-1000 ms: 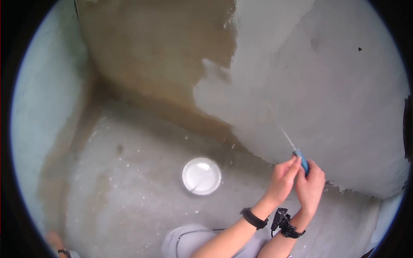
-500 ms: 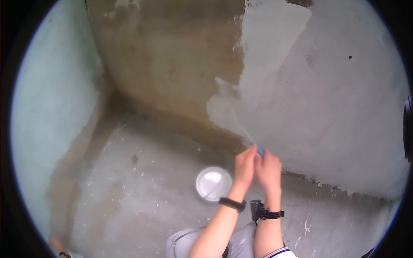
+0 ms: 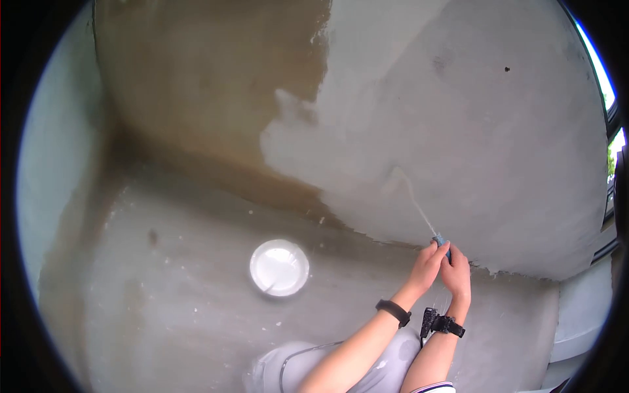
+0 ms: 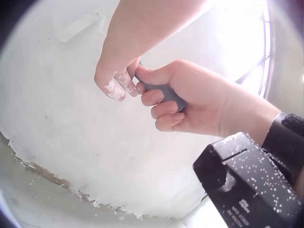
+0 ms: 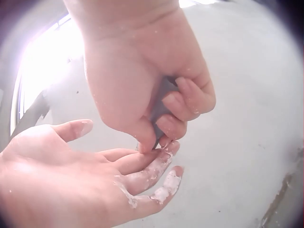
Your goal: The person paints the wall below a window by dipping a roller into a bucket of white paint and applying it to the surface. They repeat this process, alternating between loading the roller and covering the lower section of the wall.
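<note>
My right hand [image 3: 457, 272] grips the blue-grey handle [image 3: 440, 240] of a tool whose thin, pale-smeared blade [image 3: 422, 213] points up and left over the wall. Beside it, my left hand [image 3: 426, 267] touches the tool's front end. The right wrist view shows my left hand [image 5: 85, 175] palm up, thumb apart, fingers mostly straight and smeared white, with fingertips at the front of the handle [image 5: 164, 99]. From the left wrist view, the fingers of my right hand [image 4: 197, 97] curl around the handle [image 4: 173, 97]; the blade is hidden there.
A round white container [image 3: 279, 268] with white material stands on the speckled floor [image 3: 203, 327], left of my hands. The wall is brown and bare [image 3: 209, 85] at left, grey-coated [image 3: 472, 144] at right. Window openings [image 3: 616, 150] lie at the far right.
Both hands and the tool moved left toward the container, then back right, away from it. The head view shifted too, bringing window openings into sight.
</note>
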A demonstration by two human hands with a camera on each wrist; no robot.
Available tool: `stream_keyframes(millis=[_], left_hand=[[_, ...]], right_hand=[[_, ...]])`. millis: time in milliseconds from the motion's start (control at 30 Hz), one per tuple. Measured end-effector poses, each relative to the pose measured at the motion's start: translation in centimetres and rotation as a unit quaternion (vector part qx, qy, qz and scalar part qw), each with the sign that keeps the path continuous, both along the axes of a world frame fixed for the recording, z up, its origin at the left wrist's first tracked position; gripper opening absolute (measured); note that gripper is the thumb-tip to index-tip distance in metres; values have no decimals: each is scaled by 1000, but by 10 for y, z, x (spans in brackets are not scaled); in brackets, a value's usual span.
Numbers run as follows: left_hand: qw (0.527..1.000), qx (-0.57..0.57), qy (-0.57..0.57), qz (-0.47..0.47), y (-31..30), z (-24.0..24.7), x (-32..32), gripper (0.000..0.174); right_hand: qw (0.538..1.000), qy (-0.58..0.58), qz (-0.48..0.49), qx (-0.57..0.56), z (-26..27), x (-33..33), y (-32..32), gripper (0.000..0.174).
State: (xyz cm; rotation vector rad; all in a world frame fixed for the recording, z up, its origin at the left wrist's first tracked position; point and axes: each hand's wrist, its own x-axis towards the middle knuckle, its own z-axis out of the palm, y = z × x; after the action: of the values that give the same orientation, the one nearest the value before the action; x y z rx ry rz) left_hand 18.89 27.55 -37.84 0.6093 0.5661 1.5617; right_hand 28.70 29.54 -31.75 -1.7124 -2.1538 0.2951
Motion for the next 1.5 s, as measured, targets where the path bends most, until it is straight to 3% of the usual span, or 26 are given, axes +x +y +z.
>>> stream_keyframes(millis=[133, 300, 367, 467, 567, 667, 733, 800, 833, 1000, 1067, 1200, 1267, 1333, 1500], left_hand=[[998, -29, 22, 45, 2, -2, -17, 30], [961, -103, 130, 222, -14, -16, -88, 28], [927, -115, 160, 318, -29, -7, -122, 27], [888, -174, 231, 359, -48, -18, -174, 25], [904, -146, 155, 371, -62, -21, -214, 24], [899, -165, 191, 359, -73, -14, -224, 24], [890, -148, 204, 380, -63, -29, -210, 29], [845, -190, 354, 352, -57, -36, -195, 36], [846, -207, 356, 337, -55, -28, -183, 43], [873, -179, 345, 295, -37, -11, -111, 49], [916, -159, 317, 185, -30, -1, -80, 47], [941, -114, 272, 166, -18, 12, -10, 51], [928, -105, 314, 168, -11, 12, 11, 57], [921, -103, 329, 180, -10, 12, 15, 61], [903, -145, 353, 200, -12, -1, -13, 52]], right_hand=[[998, 26, 50, 4, -23, -19, 13, 23], [992, 22, 123, -17, -51, -113, 8, 27], [982, -46, 181, -2, -55, -159, -6, 29], [980, -51, 193, 15, -74, -219, -28, 26], [974, 3, 216, 62, -91, -256, -45, 21], [980, 6, 198, 26, -93, -267, -54, 19], [985, 3, 173, -5, -83, -260, -53, 25], [989, -38, 140, -34, -73, -238, -49, 32], [989, -37, 136, -49, -72, -225, -42, 38], [988, -105, 103, -40, -52, -141, -18, 37], [987, -133, 81, -34, -32, -104, -13, 37], [986, -162, 15, -38, 0, -41, -9, 32], [988, -153, -5, -39, 2, -22, -8, 28], [989, -145, 10, -27, -4, -14, -5, 28], [985, -155, 39, -61, -19, -42, -1, 28]])
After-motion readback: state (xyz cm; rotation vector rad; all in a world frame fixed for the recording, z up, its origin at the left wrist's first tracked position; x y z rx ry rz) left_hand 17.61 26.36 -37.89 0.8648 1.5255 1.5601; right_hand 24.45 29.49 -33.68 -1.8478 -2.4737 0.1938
